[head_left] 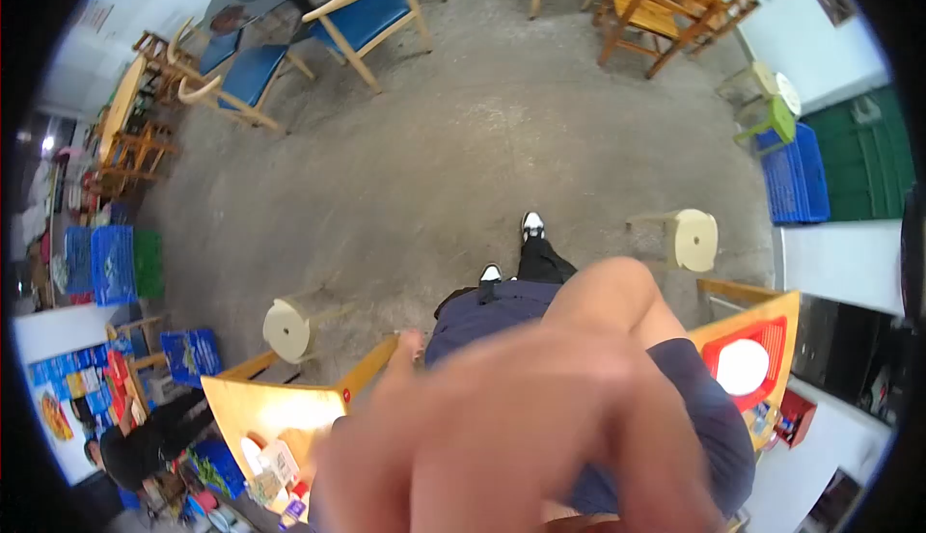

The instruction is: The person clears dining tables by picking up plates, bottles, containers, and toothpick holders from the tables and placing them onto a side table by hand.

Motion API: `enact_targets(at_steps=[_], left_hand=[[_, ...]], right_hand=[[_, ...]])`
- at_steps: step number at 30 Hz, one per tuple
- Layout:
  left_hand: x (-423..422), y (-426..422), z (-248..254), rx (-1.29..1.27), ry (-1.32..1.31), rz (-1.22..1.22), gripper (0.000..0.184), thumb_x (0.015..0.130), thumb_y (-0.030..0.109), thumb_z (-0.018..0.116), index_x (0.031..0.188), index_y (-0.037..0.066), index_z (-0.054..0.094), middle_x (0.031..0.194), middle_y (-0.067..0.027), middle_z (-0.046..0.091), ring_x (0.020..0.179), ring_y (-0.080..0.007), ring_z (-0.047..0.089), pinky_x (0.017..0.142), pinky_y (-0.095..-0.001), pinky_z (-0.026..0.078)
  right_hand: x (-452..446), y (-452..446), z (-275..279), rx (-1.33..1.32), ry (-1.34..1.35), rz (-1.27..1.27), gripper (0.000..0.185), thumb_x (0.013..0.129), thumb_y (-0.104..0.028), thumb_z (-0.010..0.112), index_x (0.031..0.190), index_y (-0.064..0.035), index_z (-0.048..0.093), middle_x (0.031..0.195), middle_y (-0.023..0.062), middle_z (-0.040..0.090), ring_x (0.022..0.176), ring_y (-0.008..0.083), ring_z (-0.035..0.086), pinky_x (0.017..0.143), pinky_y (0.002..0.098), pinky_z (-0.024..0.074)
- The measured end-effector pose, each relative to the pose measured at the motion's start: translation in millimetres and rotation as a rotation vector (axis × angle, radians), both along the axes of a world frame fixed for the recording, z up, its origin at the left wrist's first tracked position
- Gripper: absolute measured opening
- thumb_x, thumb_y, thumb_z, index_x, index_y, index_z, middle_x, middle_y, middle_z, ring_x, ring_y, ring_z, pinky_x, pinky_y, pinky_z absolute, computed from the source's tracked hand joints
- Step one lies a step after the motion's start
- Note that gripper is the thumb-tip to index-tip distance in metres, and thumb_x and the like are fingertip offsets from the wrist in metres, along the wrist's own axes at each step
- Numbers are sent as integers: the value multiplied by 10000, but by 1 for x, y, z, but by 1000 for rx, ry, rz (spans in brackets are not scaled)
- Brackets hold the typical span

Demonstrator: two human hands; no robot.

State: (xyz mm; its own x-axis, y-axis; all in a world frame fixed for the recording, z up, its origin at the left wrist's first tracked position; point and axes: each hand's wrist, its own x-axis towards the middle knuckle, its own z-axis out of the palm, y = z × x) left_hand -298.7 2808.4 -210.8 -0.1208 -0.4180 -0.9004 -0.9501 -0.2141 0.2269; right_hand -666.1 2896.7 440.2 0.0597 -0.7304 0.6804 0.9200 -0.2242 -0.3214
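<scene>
The right hand [511,427] is very near to the camera, large and blurred; its fingers seem to be bent, but I cannot tell how far it is open or whether it has hold of something. The right arm is bent, with one bare elbow [617,287] in front of the hand and one dark blue sleeve [709,408] beside it. Of the left hand [411,344] only a small blurred part shows, beyond the right hand and to its left; its opening and its hold I also cannot tell. There are two light wooden tables, one on each side of the hands. On the left wooden table [275,406], near the hands, are one white and red carton [281,462] and several small packets, too small to read. On the right wooden table [784,340] is one red plastic basket [715,350], and in it lies one bright white round thing [743,367]. Ahead of the hands, two black and white shoes [533,227] are on the grey floor [444,157]. Two cream round stools [286,330] are nearest, one to the left and one to the right. Farther ahead are five chairs with blue seats [371,27]. Far left of the hands, one person in black clothes [140,451] is near crates.
</scene>
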Motion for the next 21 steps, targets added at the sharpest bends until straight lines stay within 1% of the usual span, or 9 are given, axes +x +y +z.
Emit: enact_targets(at_steps=[4,5,8,9,11,13,15,19,21], left_hand=[[-13,37,-15,-28,95,-109,274,846,238,476,926,44,652,921,-154,660,823,-235,644,699,-408,501],[-17,42,-26,-69,137,-209,276,849,234,470,919,43,657,930,-161,660,830,-237,646,700,-413,502],[-57,27,-49,-269,208,-692,279,852,229,458,873,34,656,908,-156,658,799,-239,642,666,-418,495],[-79,16,-36,-163,177,-458,268,855,232,460,871,42,647,875,-137,649,767,-228,628,639,-403,485],[-139,-10,3,60,126,200,246,861,240,464,865,57,629,809,-97,629,701,-206,599,586,-372,467],[-199,-37,50,49,180,340,225,868,247,468,859,73,611,742,-58,609,635,-184,569,532,-341,448],[-262,-61,118,-68,255,331,167,873,242,481,866,105,576,703,-6,552,594,-138,508,502,-283,403],[-312,-95,144,-130,375,501,156,866,194,500,932,75,578,753,-16,580,639,-128,532,515,-286,419],[-308,-99,133,-164,437,544,165,870,182,502,957,64,577,771,-23,590,660,-124,542,528,-283,431]], right_hand=[[-32,-22,4,-146,-31,132,270,906,-226,508,1026,13,548,955,102,543,816,180,553,708,290,439],[-43,-27,2,-169,-43,151,266,907,-226,508,1022,10,549,959,104,541,816,180,553,709,291,439],[-85,-35,2,-230,-58,159,253,910,-226,506,1011,1,552,971,109,535,817,182,551,711,295,440],[-98,-38,2,-249,-62,160,249,911,-226,506,1007,-2,554,974,110,534,817,183,551,711,296,440],[-124,-45,4,-278,-69,147,241,913,-226,505,999,-8,556,982,113,530,817,184,550,713,299,440],[-144,-50,6,-299,-82,132,233,914,-226,504,991,-13,558,990,116,526,818,185,549,714,302,441],[-162,-58,5,-316,-108,140,225,916,-226,503,983,-19,561,997,119,522,818,186,548,716,304,441],[-189,-82,2,-326,-148,189,212,920,-226,501,968,-31,565,1013,126,515,818,189,546,719,309,442],[-196,-103,3,-328,-168,216,205,922,-227,500,960,-36,568,1020,129,511,819,190,545,720,312,443]])
